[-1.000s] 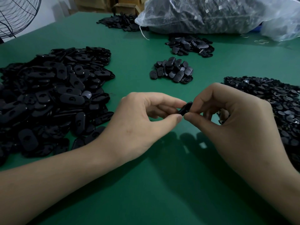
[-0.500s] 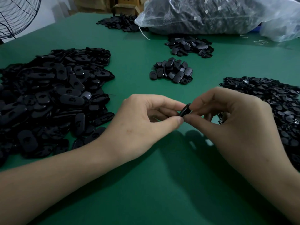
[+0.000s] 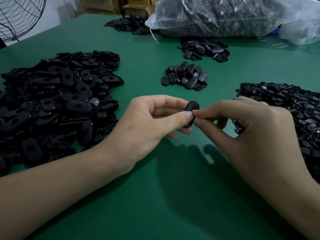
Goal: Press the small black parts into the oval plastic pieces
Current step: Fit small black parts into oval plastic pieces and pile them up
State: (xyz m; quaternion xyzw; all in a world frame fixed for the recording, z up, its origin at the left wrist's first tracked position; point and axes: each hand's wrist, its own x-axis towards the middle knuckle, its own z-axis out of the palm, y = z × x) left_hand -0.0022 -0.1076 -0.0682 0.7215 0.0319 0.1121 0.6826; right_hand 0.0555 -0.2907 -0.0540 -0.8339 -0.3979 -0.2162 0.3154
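A black oval plastic piece (image 3: 191, 108) is held upright above the green table (image 3: 155, 196), between both hands. My left hand (image 3: 147, 125) grips it with the thumb on its near face and fingers behind. My right hand (image 3: 245, 129) pinches at the oval's right edge with thumb and forefinger; any small part there is hidden by the fingertips. A large heap of oval pieces (image 3: 52, 101) lies on the left. A heap of small black parts (image 3: 290, 111) lies on the right.
A small pile of ovals (image 3: 185, 77) sits beyond my hands, another pile (image 3: 204, 49) further back, and one more (image 3: 129, 25) at the far edge. A clear plastic bag of black parts (image 3: 225, 16) fills the back right. A fan guard (image 3: 19, 16) stands far left.
The oval piece has turned from edge-on to showing its broad face. My right hand's fingertips have closed in on its right edge.
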